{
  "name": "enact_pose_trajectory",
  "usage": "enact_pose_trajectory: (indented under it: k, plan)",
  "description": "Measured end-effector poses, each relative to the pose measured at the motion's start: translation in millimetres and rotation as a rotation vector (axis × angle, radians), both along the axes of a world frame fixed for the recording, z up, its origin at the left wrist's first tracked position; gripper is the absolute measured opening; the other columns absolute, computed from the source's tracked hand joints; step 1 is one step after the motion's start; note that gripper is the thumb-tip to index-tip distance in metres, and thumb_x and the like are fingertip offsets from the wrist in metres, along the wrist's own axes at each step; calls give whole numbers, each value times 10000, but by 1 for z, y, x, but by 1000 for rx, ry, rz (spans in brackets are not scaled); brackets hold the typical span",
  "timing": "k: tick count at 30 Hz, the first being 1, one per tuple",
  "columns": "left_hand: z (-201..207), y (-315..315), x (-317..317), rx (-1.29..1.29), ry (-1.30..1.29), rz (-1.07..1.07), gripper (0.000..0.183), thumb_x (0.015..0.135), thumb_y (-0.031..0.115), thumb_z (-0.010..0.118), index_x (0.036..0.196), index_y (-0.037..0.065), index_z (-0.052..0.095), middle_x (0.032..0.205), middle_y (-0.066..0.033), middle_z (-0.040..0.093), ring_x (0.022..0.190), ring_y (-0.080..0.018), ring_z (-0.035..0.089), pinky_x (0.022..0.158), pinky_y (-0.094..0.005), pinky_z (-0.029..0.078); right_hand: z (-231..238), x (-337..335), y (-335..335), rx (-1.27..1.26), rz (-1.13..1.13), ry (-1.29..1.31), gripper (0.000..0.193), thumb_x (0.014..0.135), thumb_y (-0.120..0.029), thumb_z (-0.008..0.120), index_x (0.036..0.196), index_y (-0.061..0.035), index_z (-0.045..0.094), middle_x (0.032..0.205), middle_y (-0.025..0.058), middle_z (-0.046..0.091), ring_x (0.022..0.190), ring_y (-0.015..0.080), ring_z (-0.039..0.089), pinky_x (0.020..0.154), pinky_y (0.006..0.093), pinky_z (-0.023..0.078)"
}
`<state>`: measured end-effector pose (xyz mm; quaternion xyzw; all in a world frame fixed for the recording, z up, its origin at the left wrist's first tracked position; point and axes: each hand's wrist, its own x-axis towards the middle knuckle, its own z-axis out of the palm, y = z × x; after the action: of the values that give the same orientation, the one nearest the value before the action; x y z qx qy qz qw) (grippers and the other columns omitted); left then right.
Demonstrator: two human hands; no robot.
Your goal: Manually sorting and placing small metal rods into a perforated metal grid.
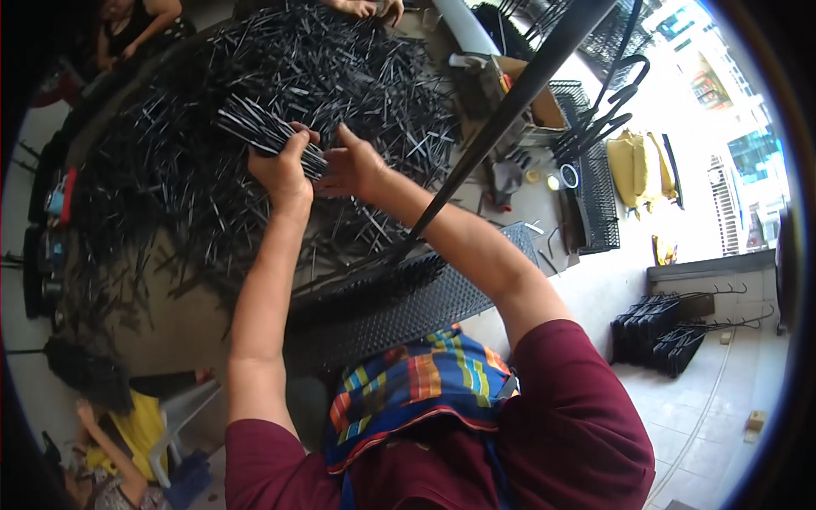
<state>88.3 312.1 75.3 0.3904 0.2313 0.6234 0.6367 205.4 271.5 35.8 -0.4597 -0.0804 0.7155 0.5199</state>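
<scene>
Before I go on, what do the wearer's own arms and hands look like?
Both the left hand and right hand are ungloved, with no watch or bracelet visible. The forearms are bare too. Plain maroon short sleeves cover the upper arms.

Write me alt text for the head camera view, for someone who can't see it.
A person's left hand holds a bundle of thin black strips above a heap of similar strips, with the right hand close to the bundle's lower end. The person wears a maroon top and colourful plaid apron; a co-worker's hands show at the top edge.
</scene>
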Motion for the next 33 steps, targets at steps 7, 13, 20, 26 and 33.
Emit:
enact_pose_trajectory:
  k: [7,13,20,26,33]
  plan:
    - [-38,-31,38,131,286,125,309,676,11,756,950,-38,622,918,-75,661,811,-157,633,757,-290,511,-10,4,-13,560,-33,-168,444,997,-383,299,1127,-56,570,1041,55,619,981,154,565,869,323,454]
    - [-14,-4,25,-667,-39,26,173,679,57,731,777,-8,604,775,-86,643,730,-212,632,688,-360,520,24,-13,-13,129,-109,-200,394,912,-466,491,935,-91,609,788,45,611,677,170,580,547,319,455]
    - [-62,22,-26,-714,-170,-366,104,746,58,627,835,5,624,761,-102,646,694,-228,627,625,-349,523,-9,23,-2,38,-322,-497,420,882,-450,547,950,-39,603,763,97,627,637,225,609,570,359,471]
    - [-48,20,-109,-580,334,-229,182,633,-75,670,807,-81,617,746,-173,654,603,-291,657,578,-395,555,32,38,-52,383,-493,-794,99,818,-129,642,824,-31,644,725,33,604,621,134,559,561,272,427]
    - [-61,8,-228,-610,491,80,123,606,-91,681,659,-104,571,679,-179,634,525,-290,641,463,-374,534,29,51,-159,404,-703,-963,197,873,-150,626,953,26,661,780,47,635,652,120,576,594,218,433]
